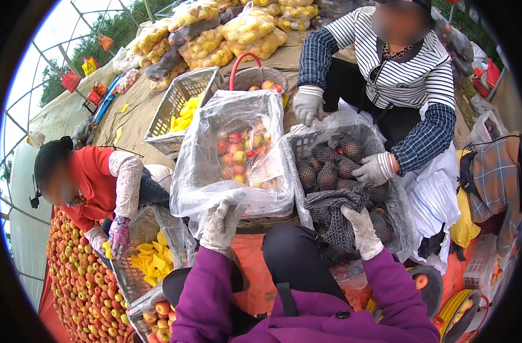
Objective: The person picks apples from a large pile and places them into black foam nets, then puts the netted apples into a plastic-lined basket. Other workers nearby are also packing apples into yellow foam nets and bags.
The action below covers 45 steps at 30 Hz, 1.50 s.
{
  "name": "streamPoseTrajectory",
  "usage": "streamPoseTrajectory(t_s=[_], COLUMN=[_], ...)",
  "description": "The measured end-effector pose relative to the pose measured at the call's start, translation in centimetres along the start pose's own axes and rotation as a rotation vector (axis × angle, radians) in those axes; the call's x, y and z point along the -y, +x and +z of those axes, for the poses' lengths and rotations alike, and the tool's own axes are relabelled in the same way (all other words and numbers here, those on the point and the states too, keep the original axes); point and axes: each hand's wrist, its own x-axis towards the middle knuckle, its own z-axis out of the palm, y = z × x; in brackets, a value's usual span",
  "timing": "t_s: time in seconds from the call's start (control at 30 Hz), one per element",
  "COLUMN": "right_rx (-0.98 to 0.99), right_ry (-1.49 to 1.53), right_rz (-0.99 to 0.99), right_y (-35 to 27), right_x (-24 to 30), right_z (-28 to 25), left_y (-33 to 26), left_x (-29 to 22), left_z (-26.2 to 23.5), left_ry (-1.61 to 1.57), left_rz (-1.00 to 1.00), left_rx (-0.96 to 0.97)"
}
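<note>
My left hand [220, 224], in a white work glove, grips the near edge of a clear plastic bag [206, 160] that lines a crate filled with red and yellow apples [241, 155]. In a matching glove, my right hand [361, 228] holds a bunch of dark foam net sleeves [335, 214] at the near side of a second bag-lined crate [307, 140]. That crate holds apples wrapped in dark nets [328, 171]. My purple sleeves come in from below.
A person in a striped top reaches two gloved hands [375, 168] into the netted crate from the far side. At left a person in red [92, 183] handles yellow sleeves [149, 260] beside a heap of loose apples [81, 280]. Bagged fruit [238, 34] is stacked behind.
</note>
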Motion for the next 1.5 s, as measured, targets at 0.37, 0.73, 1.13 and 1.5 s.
streamPoseTrajectory(t_s=[0.37,0.73,1.13,1.5], right_rx=[0.188,0.25,0.152,0.173], right_ry=[0.354,0.397,0.296,0.319], right_rz=[0.328,0.258,0.032,-0.121], right_y=[3.6,3.6,1.3,-0.8], right_x=[3.2,3.3,6.1,8.2], right_z=[5.0,4.1,6.3,4.1], left_y=[2.7,3.5,1.2,-1.3], left_x=[3.8,-9.5,-33.1,-30.4], left_z=[-1.5,-4.9,0.9,13.1], left_ry=[-0.459,-0.865,-0.189,0.763], left_rz=[-0.138,0.278,0.543,0.396], left_rx=[-0.18,0.048,0.362,0.335])
